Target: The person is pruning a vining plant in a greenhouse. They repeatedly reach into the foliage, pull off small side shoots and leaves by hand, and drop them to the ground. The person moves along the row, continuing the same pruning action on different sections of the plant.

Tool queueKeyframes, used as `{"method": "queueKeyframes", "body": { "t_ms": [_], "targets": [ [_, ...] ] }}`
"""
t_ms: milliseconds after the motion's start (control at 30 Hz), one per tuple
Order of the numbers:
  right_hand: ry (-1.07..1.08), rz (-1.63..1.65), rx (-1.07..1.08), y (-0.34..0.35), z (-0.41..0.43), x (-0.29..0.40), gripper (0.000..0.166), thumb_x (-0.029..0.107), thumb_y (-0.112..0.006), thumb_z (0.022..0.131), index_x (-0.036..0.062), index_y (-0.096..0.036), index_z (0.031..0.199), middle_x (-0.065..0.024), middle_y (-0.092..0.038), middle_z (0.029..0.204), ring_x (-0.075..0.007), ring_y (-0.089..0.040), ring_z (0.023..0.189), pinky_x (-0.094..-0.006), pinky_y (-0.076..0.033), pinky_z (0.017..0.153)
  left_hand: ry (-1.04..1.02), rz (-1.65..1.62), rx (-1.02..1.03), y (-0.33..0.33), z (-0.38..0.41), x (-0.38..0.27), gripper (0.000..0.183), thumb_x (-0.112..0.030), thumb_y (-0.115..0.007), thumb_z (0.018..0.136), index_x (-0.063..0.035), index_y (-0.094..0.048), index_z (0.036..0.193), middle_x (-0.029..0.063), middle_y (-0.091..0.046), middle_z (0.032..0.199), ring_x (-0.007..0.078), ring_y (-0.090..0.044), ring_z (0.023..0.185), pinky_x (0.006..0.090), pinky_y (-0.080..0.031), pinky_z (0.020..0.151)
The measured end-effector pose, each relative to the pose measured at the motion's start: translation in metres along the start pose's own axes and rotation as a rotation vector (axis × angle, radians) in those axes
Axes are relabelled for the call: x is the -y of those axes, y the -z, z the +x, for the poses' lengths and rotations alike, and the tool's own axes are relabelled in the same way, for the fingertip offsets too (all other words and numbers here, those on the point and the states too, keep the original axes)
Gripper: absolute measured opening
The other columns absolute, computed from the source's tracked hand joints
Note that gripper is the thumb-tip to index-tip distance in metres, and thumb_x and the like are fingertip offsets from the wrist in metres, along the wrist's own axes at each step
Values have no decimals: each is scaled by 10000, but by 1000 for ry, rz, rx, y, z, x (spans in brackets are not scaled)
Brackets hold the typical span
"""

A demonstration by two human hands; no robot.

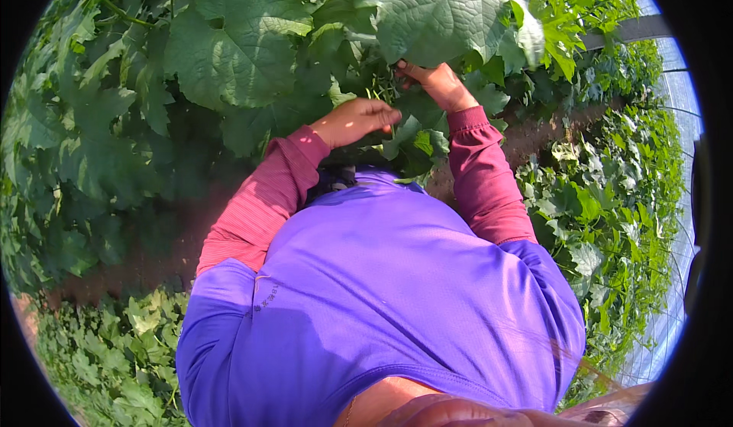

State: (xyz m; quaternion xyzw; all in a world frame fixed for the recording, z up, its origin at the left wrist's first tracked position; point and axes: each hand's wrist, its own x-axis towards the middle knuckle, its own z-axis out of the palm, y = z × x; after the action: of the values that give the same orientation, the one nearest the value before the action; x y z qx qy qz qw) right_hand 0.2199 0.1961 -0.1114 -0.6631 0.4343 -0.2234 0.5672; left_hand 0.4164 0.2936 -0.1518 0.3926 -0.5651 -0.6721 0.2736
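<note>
My left hand [361, 120], with its fingers bent together, is among the leaves of a climbing vine just in front of my body. Its fingertips are partly turned away, so whether they hold anything is unclear. Higher and to the right, my right hand [438, 86] has its thumb and fingers drawn close at some thin green stems [375, 92]. A large broad leaf [441, 11] hangs over that hand, and shade hides what its fingertips touch. Below both hands is a smaller lobed leaf [404, 137]. Another big leaf [240, 43] spreads to the upper left.
Dense vine foliage [86, 140] rises on the left. Across a strip of bare soil [535, 135] stands another row of plants [607, 209] on the right. Beyond it are a translucent plastic sheet wall [670, 221] and a grey bar [635, 29].
</note>
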Motion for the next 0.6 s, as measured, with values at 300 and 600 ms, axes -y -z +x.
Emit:
{"method": "queueKeyframes", "body": {
  "t_ms": [300, 600],
  "targets": [
    [90, -61, 25, 2, -22, 13, 378, 37, -692, 821, 27, -501, 1147, -25, -590, 947, -126, -593, 862, -278, -515, 690, -23, -99, -467, 7, 43, -20, 238, -272, -625, 911, -44, -608, 975, -2, -616, 823, 90, -581, 718, 228, -467, 644],
    [-130, -23, 119, 4, -10, -84, 346, 341, -641, 856, 9, -614, 951, -33, -594, 717, -112, -538, 567, -267, -456, 508, -253, 146, -403, -8, 75, 2, 125, -139, -609, 898, -41, -603, 975, -9, -602, 841, 73, -549, 748, 233, -437, 653]
  ]
}}
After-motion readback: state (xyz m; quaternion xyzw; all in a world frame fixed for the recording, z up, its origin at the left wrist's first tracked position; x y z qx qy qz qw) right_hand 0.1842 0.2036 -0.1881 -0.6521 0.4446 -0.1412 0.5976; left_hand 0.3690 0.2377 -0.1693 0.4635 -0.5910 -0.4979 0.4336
